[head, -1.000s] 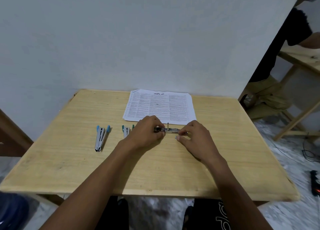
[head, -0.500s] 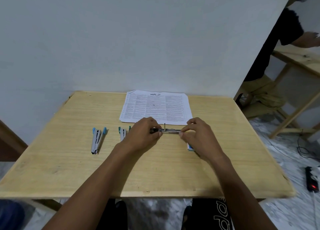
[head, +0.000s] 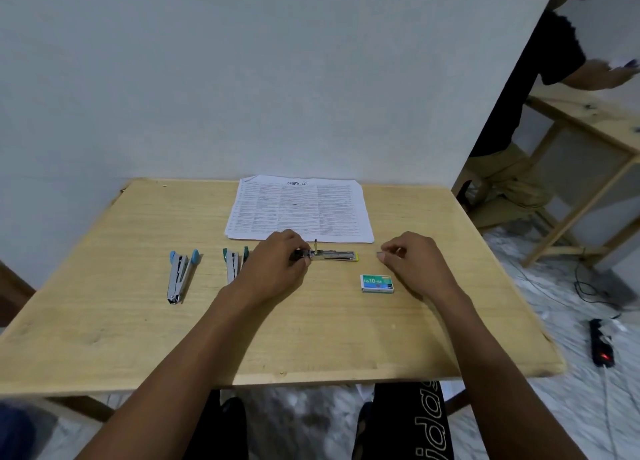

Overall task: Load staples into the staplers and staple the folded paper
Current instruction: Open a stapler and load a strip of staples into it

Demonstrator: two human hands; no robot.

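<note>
Head view: the opened metal stapler (head: 329, 254) was gripped by the left hand (head: 277, 265); the right hand (head: 414, 262), fingertips pinched, apparently held nothing; staples should be seated squarely.

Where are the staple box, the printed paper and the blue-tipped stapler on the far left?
staple box (head: 376, 283), head view, middle of its green top face.
printed paper (head: 301, 210), head view, centre of the sheet.
blue-tipped stapler (head: 180, 277), head view, its metal body.
</note>
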